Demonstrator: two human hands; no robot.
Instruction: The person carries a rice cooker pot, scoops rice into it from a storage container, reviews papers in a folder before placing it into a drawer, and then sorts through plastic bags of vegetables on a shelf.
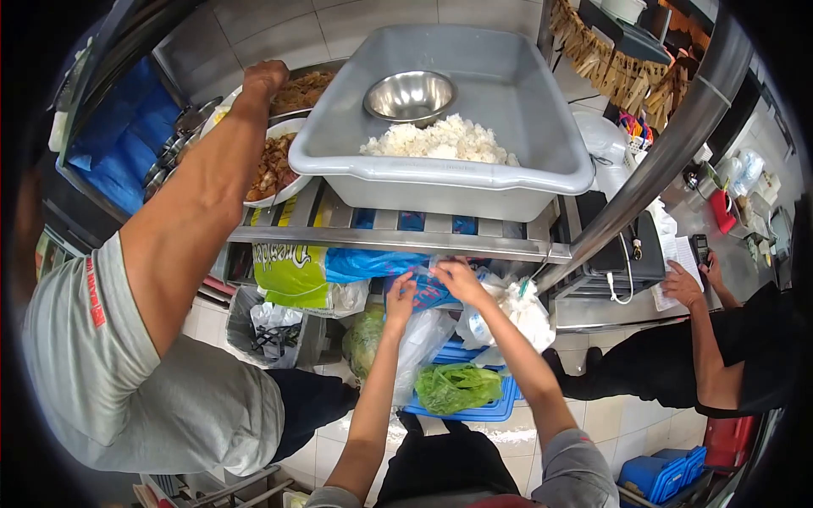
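Observation:
Just below the metal shelf edge, my left hand [401,296] and my right hand [457,279] are close together at a thin clear plastic bag [423,326]. The fingers of both are bent and closed on its top. Behind them lies a blue bag [364,264] with red print. Under the hands, a green leafy lettuce [458,388] rests on a blue lid [500,410]. A round green vegetable [366,340] in plastic is left of it, and a white plastic bag [521,313] is on the right.
Above is a grey tub [440,173] with rice [449,140] and a steel bowl [411,95]. A co-worker's arm [190,182] reaches over food pans at left. Another person's hands [684,284] hold paper and a phone at right. A bin [275,334] stands lower left.

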